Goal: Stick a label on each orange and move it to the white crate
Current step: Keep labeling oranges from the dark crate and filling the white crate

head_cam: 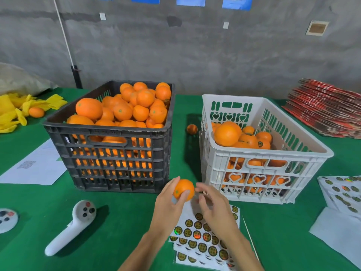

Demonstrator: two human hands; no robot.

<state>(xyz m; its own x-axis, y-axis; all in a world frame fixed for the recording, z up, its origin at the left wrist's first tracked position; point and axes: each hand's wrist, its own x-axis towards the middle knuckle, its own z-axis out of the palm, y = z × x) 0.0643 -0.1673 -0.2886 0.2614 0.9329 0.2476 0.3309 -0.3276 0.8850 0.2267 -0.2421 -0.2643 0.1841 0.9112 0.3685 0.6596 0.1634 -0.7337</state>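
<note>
Green cloth covers the tabletop (136, 212) below a grey wall. Most work seems left: the black crate (109, 141) is heaped, the white crate (263, 153) only part filled. Near the front edge, the left hand (168, 204) grips an orange (184, 189) above the label sheets (197, 237). The right hand (213, 206) is just beside it, fingers loosely curled; whether it pinches a label I cannot tell.

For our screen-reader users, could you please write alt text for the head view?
The left hand holds an orange above label sheets while the right hand reaches toward it. Behind, on a green table, stand a full black crate and a partly filled white crate.
</note>
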